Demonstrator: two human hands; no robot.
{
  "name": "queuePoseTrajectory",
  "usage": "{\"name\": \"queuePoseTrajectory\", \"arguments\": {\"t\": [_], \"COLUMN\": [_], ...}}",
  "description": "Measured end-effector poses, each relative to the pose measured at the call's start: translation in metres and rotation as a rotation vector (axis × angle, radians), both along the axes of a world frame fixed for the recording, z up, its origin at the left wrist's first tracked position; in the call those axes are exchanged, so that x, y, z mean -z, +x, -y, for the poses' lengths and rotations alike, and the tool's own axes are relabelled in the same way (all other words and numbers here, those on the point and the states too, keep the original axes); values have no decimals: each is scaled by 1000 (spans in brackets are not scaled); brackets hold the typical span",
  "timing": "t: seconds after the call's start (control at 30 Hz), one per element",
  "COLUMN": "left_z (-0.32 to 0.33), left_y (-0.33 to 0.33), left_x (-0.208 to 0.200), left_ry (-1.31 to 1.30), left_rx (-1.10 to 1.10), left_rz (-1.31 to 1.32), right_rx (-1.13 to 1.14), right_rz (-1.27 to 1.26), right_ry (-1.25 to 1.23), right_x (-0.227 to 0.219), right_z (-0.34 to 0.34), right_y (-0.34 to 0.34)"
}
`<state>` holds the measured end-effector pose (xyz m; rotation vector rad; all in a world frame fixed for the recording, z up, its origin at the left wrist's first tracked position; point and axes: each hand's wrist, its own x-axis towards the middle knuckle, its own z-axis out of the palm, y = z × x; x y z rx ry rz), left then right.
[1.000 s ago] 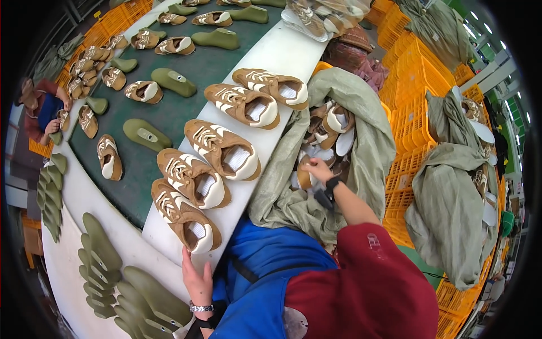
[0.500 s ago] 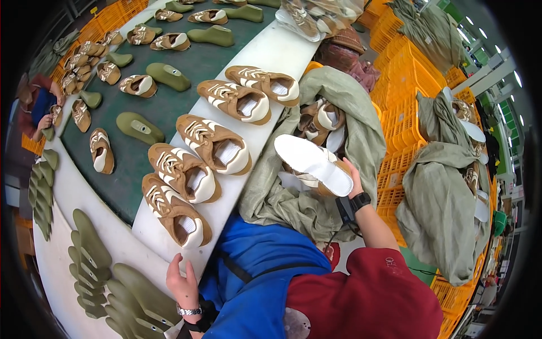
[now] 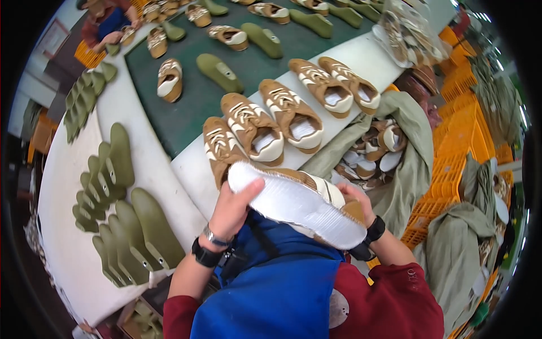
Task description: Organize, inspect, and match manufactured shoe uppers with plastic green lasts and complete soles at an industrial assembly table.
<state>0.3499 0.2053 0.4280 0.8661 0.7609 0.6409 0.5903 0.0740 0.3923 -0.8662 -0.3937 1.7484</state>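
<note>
In front of my blue apron, my two hands hold a brown-and-white shoe upper (image 3: 333,192) with a long white insole (image 3: 299,200) along its near side. My left hand (image 3: 233,206) is closed on the insole's left end, thumb pressed on its white face. At the other end, my right hand (image 3: 358,203) grips the upper near its heel, its fingers partly hidden. Whether the insole is fixed to the upper, I cannot tell. Just beyond, several laced brown shoes (image 3: 254,127) stand in a row on the white table edge (image 3: 186,166), heels toward me.
Green shoe lasts (image 3: 152,226) stand in rows at the left. More lasts and shoes lie on the green belt (image 3: 152,124). An open grey-green sack (image 3: 415,147) of shoes sits at the right, by orange crates (image 3: 451,152). Another person (image 3: 107,25) works at the far left.
The shoe with its insole has come from over the sack to in front of me. My left hand, empty and apart before, has taken hold of the insole. The view has swung left.
</note>
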Motion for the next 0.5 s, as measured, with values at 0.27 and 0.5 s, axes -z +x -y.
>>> {"name": "queuePoseTrajectory", "arguments": {"t": [0.27, 0.5], "left_z": [-21, -2], "left_y": [-2, -34], "left_x": [10, 3], "left_ry": [-215, 132], "left_rx": [92, 158], "left_rz": [-63, -211], "right_rx": [136, 560], "right_rz": [-182, 563], "right_ry": [-212, -165], "right_x": [24, 3], "right_z": [16, 48], "right_y": [1, 108]}}
